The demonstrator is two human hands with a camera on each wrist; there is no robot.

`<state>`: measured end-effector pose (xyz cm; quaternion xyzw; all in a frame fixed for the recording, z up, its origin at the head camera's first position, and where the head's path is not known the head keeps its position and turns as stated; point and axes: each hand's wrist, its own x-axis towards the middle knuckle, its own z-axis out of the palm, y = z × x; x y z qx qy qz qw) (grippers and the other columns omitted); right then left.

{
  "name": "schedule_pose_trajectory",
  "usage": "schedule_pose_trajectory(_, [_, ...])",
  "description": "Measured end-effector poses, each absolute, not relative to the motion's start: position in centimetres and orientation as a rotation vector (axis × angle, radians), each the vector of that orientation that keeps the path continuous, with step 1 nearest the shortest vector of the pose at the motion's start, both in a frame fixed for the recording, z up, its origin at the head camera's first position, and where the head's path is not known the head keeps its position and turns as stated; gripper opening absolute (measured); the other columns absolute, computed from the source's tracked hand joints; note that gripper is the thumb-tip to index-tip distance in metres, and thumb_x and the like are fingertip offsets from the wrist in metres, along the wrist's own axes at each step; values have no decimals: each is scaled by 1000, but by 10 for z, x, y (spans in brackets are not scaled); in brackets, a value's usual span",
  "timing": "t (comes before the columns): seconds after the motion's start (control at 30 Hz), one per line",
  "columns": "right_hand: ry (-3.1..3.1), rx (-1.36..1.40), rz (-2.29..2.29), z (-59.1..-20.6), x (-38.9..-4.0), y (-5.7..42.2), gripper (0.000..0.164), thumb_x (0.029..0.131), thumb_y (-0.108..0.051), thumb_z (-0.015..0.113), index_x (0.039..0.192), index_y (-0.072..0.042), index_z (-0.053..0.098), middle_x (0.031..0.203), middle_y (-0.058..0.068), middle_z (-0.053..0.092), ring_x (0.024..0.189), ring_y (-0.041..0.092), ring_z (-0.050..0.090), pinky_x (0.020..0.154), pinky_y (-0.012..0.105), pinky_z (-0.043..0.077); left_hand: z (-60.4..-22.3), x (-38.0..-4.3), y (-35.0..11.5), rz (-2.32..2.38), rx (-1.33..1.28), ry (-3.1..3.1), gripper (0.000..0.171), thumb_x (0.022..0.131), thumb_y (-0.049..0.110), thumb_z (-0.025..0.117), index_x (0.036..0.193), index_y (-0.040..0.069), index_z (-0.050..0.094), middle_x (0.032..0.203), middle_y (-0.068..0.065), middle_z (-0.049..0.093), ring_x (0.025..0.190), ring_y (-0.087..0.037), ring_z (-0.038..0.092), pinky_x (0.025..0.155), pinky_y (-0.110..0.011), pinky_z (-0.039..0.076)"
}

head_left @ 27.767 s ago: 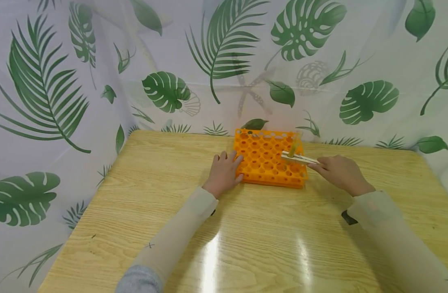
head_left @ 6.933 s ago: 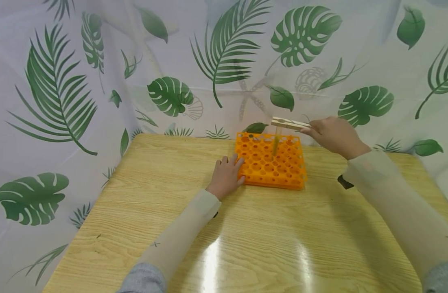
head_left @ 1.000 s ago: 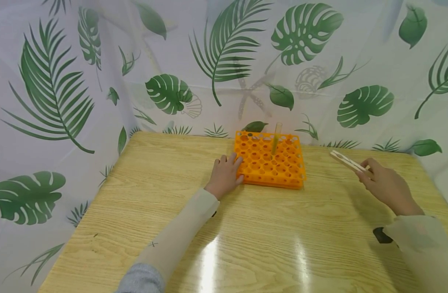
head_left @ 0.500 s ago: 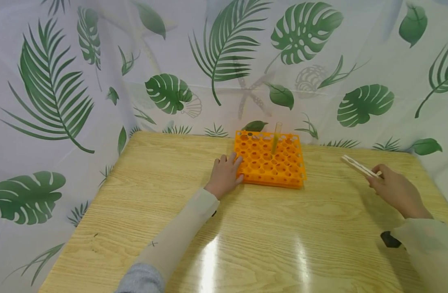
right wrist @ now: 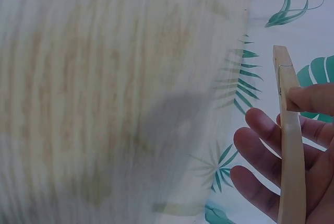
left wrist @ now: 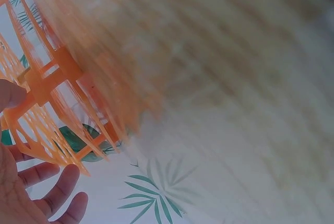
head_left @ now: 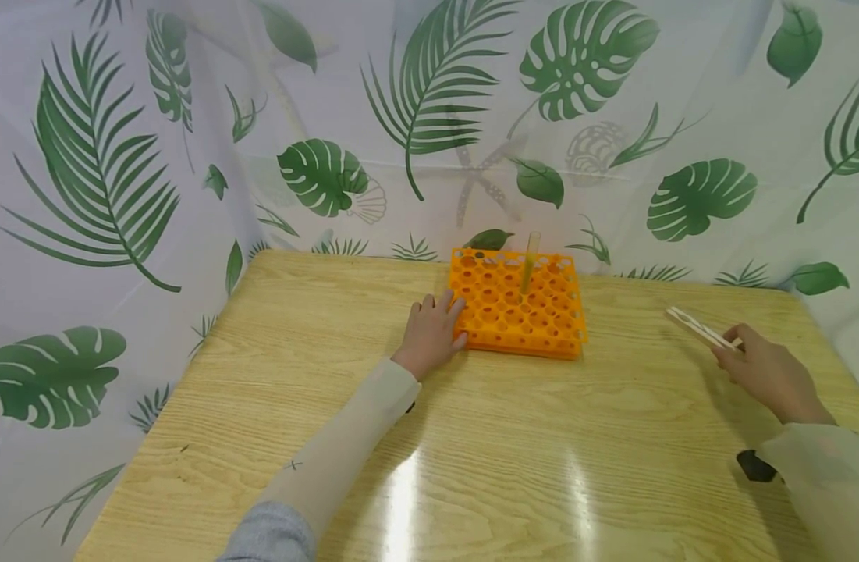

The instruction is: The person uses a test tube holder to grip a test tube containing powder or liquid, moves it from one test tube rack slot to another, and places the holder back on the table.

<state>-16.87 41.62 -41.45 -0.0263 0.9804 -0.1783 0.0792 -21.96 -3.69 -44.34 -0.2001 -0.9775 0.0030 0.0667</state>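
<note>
An orange test tube rack (head_left: 502, 304), full of round holes, stands near the back of the table. One glass test tube (head_left: 528, 269) with yellowish liquid stands in it, leaning slightly, its top well above the rack. My left hand (head_left: 429, 336) holds the rack's left end; the left wrist view shows the thumb on one side of the orange frame (left wrist: 52, 80) and the fingers bent on the other. To the right, clear of the rack, my right hand (head_left: 769, 371) pinches a wooden test tube holder (head_left: 703, 328), its tip pointing back and left.
The wood-grain table (head_left: 471, 453) extends forward of the rack and to both sides. Behind it hangs a white leaf-print cloth (head_left: 429, 211), close to the rack's back edge, which also covers the left side.
The holder gripped the tube earlier; now the tube stands alone in the rack, farther left than at first. My right hand has withdrawn right with the holder, while the left stays put.
</note>
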Motion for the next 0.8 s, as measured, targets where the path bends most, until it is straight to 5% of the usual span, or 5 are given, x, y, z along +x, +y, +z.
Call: schedule_pose_trajectory(0.8, [2876,-56,-530,-431,-165,425,53,100,-44,32,117,5,41,76,8,64,52,17,43,46,32,32,-450,-222,-38,12,-612,-2923,50,93,43,51,134,16,44,135,-6,44,103,-28,52,84,-37,44])
